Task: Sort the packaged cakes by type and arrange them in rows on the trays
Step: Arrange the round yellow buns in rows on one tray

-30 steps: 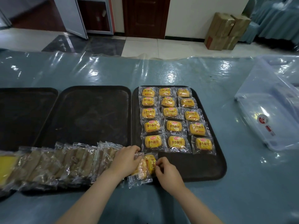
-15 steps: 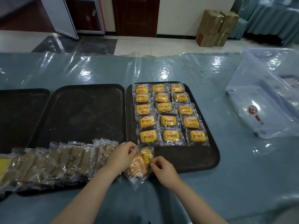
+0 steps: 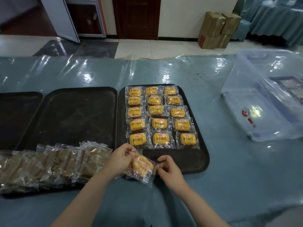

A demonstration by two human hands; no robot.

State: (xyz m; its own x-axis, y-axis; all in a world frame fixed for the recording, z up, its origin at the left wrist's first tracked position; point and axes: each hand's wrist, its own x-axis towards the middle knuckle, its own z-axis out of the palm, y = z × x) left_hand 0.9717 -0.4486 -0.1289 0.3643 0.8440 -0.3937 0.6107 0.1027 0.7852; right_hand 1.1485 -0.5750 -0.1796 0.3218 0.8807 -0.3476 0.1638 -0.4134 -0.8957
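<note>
Two-handed grip: left hand (image 3: 120,158) and right hand (image 3: 170,169) each pinch an end of one clear-wrapped yellow cake packet (image 3: 141,167), fingers curled on the wrapper. Packet held tilted over the near edge of the right-hand black tray (image 3: 196,159). Just beyond the grip, fifteen yellow cake packets (image 3: 159,116) lie on that tray, three across, five deep. Left of the grip, a row of brown cake packets (image 3: 54,164) overlaps along the near edge of the middle tray (image 3: 77,112). Third tray (image 3: 16,115) far left. Clear plastic bin (image 3: 265,99) well off to the right on the blue tabletop (image 3: 237,177).
</note>
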